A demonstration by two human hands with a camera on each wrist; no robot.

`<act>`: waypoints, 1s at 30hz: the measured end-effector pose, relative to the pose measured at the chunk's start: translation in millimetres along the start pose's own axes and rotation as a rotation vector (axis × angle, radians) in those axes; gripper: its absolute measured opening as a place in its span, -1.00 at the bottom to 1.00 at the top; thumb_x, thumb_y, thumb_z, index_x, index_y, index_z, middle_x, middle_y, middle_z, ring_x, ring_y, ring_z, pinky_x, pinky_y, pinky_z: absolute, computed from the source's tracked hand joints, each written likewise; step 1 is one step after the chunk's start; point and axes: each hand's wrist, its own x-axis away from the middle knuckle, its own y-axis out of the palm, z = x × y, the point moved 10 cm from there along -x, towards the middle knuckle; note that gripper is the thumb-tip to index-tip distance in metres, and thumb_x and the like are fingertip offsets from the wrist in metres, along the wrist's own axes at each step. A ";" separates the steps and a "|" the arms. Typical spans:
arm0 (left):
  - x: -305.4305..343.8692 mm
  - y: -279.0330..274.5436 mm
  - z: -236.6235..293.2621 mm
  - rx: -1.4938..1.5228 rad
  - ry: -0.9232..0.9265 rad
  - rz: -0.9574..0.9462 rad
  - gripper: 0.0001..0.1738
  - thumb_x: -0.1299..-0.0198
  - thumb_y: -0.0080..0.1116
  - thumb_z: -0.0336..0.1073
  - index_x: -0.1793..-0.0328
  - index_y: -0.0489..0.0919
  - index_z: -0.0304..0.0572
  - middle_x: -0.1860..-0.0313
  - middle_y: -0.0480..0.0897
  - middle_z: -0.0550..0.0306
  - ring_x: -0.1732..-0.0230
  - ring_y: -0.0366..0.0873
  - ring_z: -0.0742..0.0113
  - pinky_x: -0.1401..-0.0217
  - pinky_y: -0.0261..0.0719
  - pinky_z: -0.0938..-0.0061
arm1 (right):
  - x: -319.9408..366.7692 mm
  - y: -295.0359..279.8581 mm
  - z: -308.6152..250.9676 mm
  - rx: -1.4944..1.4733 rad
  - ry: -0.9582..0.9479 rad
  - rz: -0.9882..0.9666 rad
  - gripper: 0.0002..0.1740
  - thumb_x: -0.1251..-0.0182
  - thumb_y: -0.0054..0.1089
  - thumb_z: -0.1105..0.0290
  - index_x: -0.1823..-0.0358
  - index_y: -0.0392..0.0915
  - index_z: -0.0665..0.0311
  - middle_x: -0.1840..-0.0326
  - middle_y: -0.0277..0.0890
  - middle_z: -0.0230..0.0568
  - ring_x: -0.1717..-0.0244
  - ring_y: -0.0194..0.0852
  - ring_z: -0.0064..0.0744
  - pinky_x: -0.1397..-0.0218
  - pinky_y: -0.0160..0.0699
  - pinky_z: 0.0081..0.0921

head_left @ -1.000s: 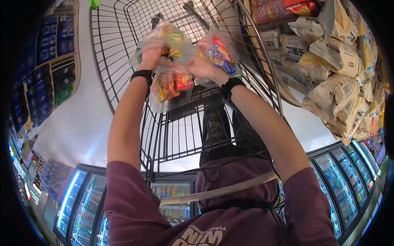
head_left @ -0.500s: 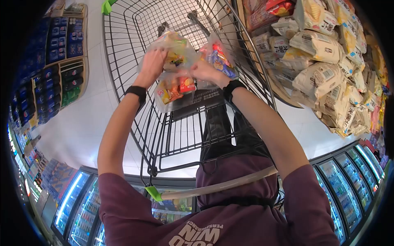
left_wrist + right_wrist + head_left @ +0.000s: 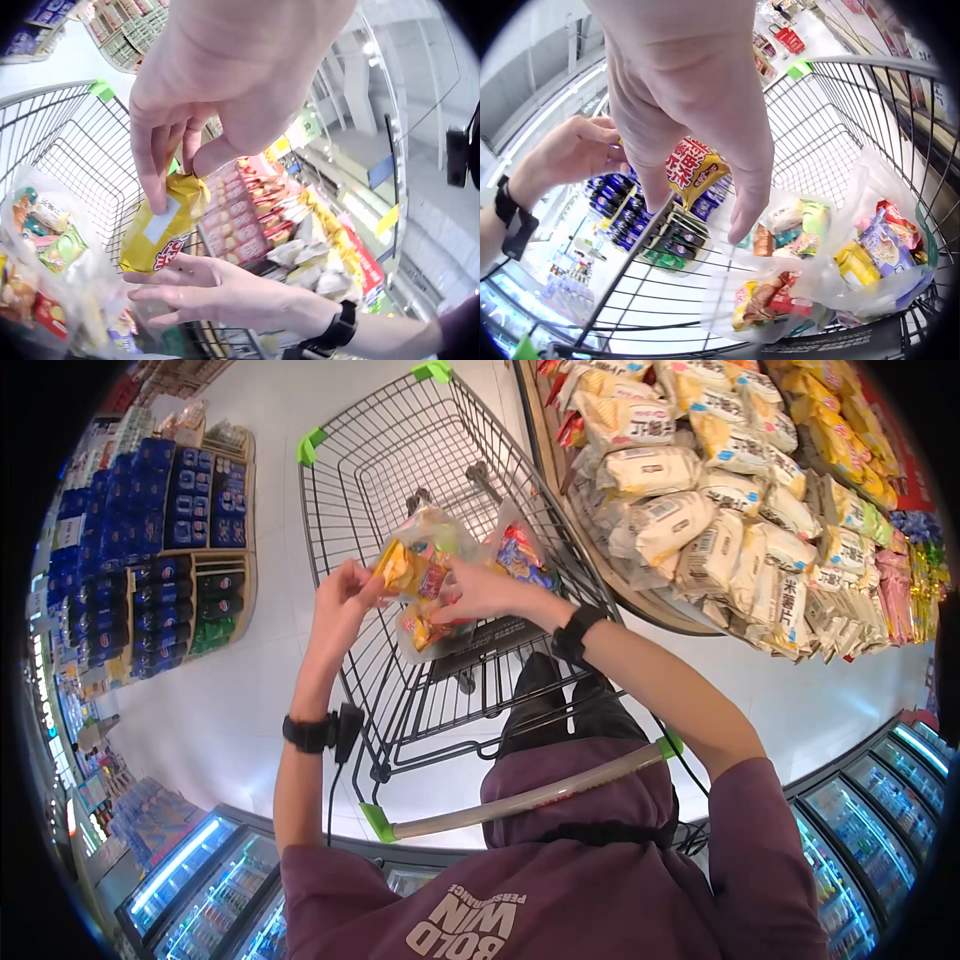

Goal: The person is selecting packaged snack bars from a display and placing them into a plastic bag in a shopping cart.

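My left hand [image 3: 217, 82] pinches the top end of a yellow snack packet [image 3: 161, 229] between thumb and fingers, above the shopping cart [image 3: 322, 545]. Red lettering shows on the packet's front in the right wrist view. Close on its other side, my right hand [image 3: 694, 90] has its fingers spread and relaxed, gripping nothing. Below both hands, a clear plastic bag [image 3: 739, 281] of mixed snack packets rests in the cart. A second clear bag [image 3: 870, 176], with blue, red and yellow packets, sits beside it to the right.
A stand heaped with white snack bags [image 3: 670, 520] borders the cart's right side. Stacked blue drink packs [image 3: 120, 530] stand to the left across the floor. The cart handle [image 3: 540, 790] is close to my body; glass-door fridges [image 3: 850, 830] stand behind me.
My left hand has come up off the bagged snacks, leftward, and now holds the yellow packet. My right hand has moved off the bag and spread its fingers. The head view has tilted up.
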 end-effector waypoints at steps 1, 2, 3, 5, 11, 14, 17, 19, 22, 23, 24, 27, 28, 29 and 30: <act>15.1 -1.1 16.1 0.052 -0.030 0.004 -0.83 -0.38 0.11 -0.36 0.28 0.43 -0.21 0.24 0.67 0.05 0.12 0.73 0.27 0.08 0.64 0.46 | 12.9 -1.0 -15.4 -0.051 -0.064 0.029 0.14 -0.14 0.53 0.08 -0.46 -0.07 0.56 -0.21 0.48 0.20 -0.16 0.58 -0.14 -0.21 0.56 -0.39; 31.3 -0.2 28.3 0.104 -0.064 0.005 -0.83 -0.41 0.10 -0.35 0.27 0.42 -0.18 0.20 0.67 0.05 0.10 0.72 0.25 0.04 0.63 0.46 | 28.4 -1.5 -27.9 -0.149 -0.121 0.044 0.14 -0.11 0.54 0.07 -0.44 -0.05 0.59 -0.17 0.51 0.19 -0.12 0.59 -0.17 -0.16 0.58 -0.40; 45.2 1.8 40.7 0.177 -0.055 0.011 -0.83 -0.42 0.09 -0.34 0.27 0.42 -0.18 0.19 0.67 0.05 0.09 0.72 0.24 0.02 0.63 0.46 | 48.5 -6.0 -44.4 -0.245 -0.178 0.058 0.15 -0.08 0.55 0.06 -0.42 -0.03 0.63 -0.12 0.54 0.18 -0.08 0.60 -0.21 -0.10 0.59 -0.42; 71.9 7.2 59.9 0.323 -0.037 0.023 -0.83 -0.43 0.08 -0.33 0.26 0.42 -0.16 0.15 0.67 0.04 0.07 0.72 0.21 -0.02 0.62 0.45 | 89.7 -11.2 -62.4 -0.388 -0.165 0.061 -0.04 -0.15 0.53 0.15 -0.39 0.12 0.52 -0.10 0.57 0.03 -0.07 0.59 -0.36 -0.07 0.62 -0.45; 132.4 65.4 104.3 0.641 0.049 -0.019 -0.89 -0.41 0.09 -0.39 0.22 0.43 -0.18 0.10 0.66 0.03 0.04 0.70 0.20 -0.09 0.65 0.38 | 202.3 -34.6 -96.8 -0.567 -0.268 0.052 -0.35 -0.27 0.46 0.23 -0.29 0.38 0.34 -0.11 0.58 -0.15 -0.03 0.60 -0.48 -0.04 0.64 -0.53; 155.7 114.7 123.9 0.624 0.100 -0.096 -0.93 -0.37 0.11 -0.46 0.19 0.45 -0.21 0.03 0.65 0.03 -0.03 0.65 0.28 -0.19 0.59 0.38 | 247.5 -48.2 -92.5 -0.575 -0.286 0.128 -0.41 -0.38 0.34 0.24 -0.33 0.37 0.34 -0.14 0.56 -0.24 -0.06 0.57 -0.54 -0.06 0.66 -0.53; 171.4 165.6 147.3 0.521 0.150 -0.218 -0.88 -0.33 0.16 -0.47 0.08 0.47 -0.25 -0.05 0.63 0.03 -0.08 0.62 0.29 -0.28 0.53 0.37 | 294.4 -70.9 -96.2 -0.527 -0.340 0.206 -0.45 -0.39 0.32 0.24 -0.30 0.44 0.34 -0.04 0.60 -0.30 0.05 0.56 -0.64 0.08 0.63 -0.62; 176.5 194.0 157.7 0.517 0.135 -0.249 -0.77 -0.28 0.24 -0.48 -0.01 0.47 -0.27 -0.10 0.61 0.04 -0.10 0.61 0.27 -0.33 0.49 0.35 | 319.0 -80.6 -90.8 -0.484 -0.355 0.264 -0.46 -0.37 0.33 0.25 -0.30 0.45 0.33 -0.01 0.60 -0.32 0.10 0.54 -0.67 0.13 0.60 -0.65; 181.7 223.1 185.1 0.668 0.239 -0.097 -0.57 -0.19 0.34 -0.50 -0.15 0.44 -0.30 -0.15 0.59 0.03 -0.11 0.61 0.28 -0.30 0.53 0.36 | 359.2 -90.2 -90.0 -0.476 -0.386 0.333 -0.42 -0.34 0.37 0.25 -0.32 0.45 0.31 -0.01 0.60 -0.34 0.11 0.53 -0.68 0.09 0.59 -0.67; 181.0 233.4 182.2 0.665 0.172 -0.101 -0.46 -0.14 0.38 -0.56 -0.24 0.42 -0.32 -0.14 0.60 0.03 -0.11 0.61 0.32 -0.22 0.58 0.40 | 372.2 -94.4 -90.6 -0.464 -0.408 0.354 -0.41 -0.33 0.39 0.23 -0.31 0.45 0.32 -0.01 0.60 -0.32 0.08 0.55 -0.67 0.05 0.60 -0.67; 183.5 243.9 189.8 0.629 0.183 -0.116 -0.45 -0.14 0.38 -0.55 -0.25 0.42 -0.32 -0.14 0.60 0.03 -0.11 0.61 0.33 -0.20 0.60 0.41 | 384.5 -97.8 -89.3 -0.455 -0.429 0.374 -0.39 -0.32 0.41 0.21 -0.31 0.44 0.33 -0.01 0.61 -0.31 0.06 0.56 -0.67 0.00 0.61 -0.66; 190.1 270.7 214.3 0.528 0.228 -0.119 -0.43 -0.12 0.40 -0.55 -0.25 0.44 -0.34 -0.12 0.61 0.06 -0.12 0.59 0.37 -0.18 0.61 0.44 | 414.5 -106.6 -85.1 -0.420 -0.493 0.434 -0.40 -0.37 0.34 0.27 -0.38 0.41 0.30 -0.01 0.61 -0.32 0.13 0.54 -0.66 0.08 0.57 -0.65; 192.5 276.5 219.1 0.514 0.259 -0.104 -0.43 -0.10 0.41 -0.57 -0.25 0.44 -0.34 -0.12 0.61 0.05 -0.13 0.59 0.38 -0.19 0.60 0.45 | 424.1 -110.1 -82.4 -0.430 -0.509 0.460 -0.41 -0.39 0.31 0.29 -0.40 0.40 0.28 0.01 0.61 -0.34 0.19 0.53 -0.67 0.14 0.56 -0.65; 194.3 281.6 223.2 0.502 0.290 -0.088 -0.42 -0.09 0.42 -0.58 -0.24 0.44 -0.35 -0.11 0.61 0.05 -0.13 0.59 0.38 -0.20 0.59 0.46 | 429.9 -113.2 -77.0 -0.454 -0.493 0.442 -0.43 -0.40 0.31 0.29 -0.37 0.42 0.31 0.00 0.60 -0.32 0.14 0.54 -0.66 0.09 0.58 -0.65; 196.3 285.7 227.4 0.491 0.321 -0.071 -0.41 -0.07 0.42 -0.59 -0.24 0.45 -0.35 -0.11 0.61 0.05 -0.13 0.59 0.39 -0.21 0.58 0.46 | 435.8 -117.7 -70.9 -0.477 -0.476 0.424 -0.45 -0.40 0.31 0.28 -0.34 0.43 0.33 0.00 0.60 -0.29 0.10 0.55 -0.64 0.04 0.59 -0.64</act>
